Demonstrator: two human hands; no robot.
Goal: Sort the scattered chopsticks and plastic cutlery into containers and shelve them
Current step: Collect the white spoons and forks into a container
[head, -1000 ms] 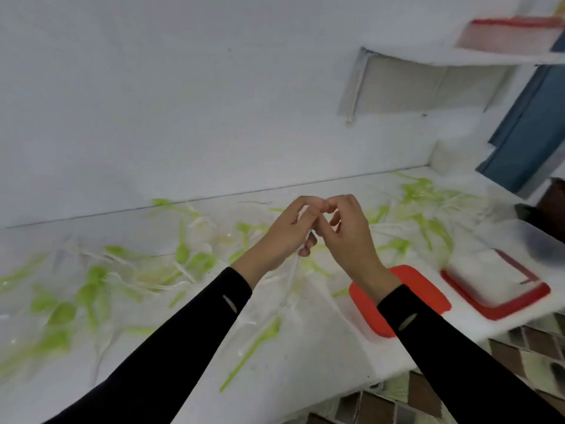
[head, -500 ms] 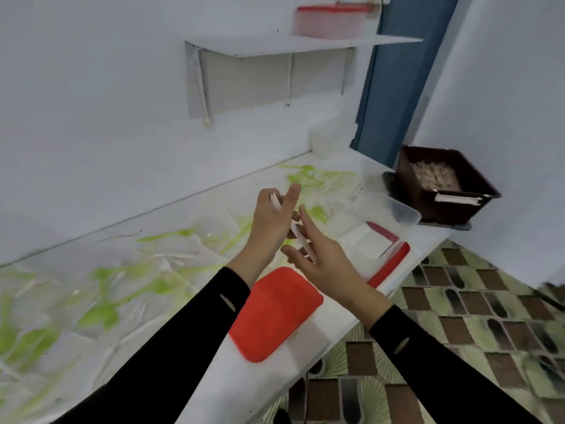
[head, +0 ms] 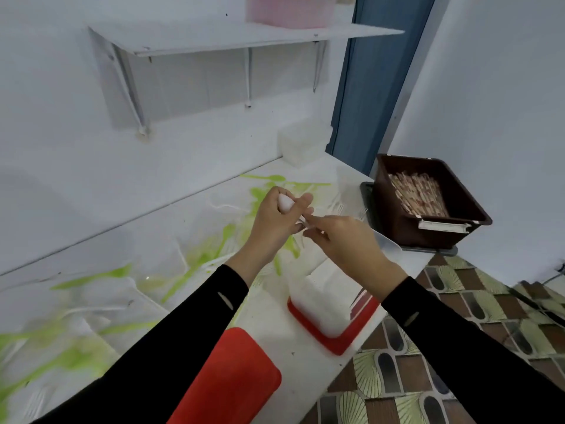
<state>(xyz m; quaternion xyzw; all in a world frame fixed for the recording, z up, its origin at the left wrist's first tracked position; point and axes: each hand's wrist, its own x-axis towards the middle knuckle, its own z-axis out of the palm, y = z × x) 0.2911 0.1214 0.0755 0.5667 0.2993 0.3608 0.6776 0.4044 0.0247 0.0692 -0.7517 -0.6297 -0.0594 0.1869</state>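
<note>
1. Red lid (head: 232, 377) lies flat at the near edge of the white table (head: 269, 316), beside the person's black left sleeve.
2. Just beyond it a clear tub (head: 321, 298) with a red base stands at the table's edge, under the right forearm.
3. Above the tub the left hand (head: 272, 224) grips a white plastic spoon (head: 286, 203), its bowl showing between thumb and forefinger.
4. The right hand (head: 345, 243) reaches its fingertips to the spoon's handle; I cannot tell whether they pinch it.
5. Green and white cutlery (head: 88, 279) lies scattered across the table to the left and behind the hands.
6. Farther right, a brown bin (head: 428, 231) holds a pile of chopsticks (head: 419, 194).
7. A small translucent box (head: 302, 145) sits at the table's back corner.
8. Highest, a wall shelf (head: 244, 41) carries a pink container (head: 290, 10).
</note>
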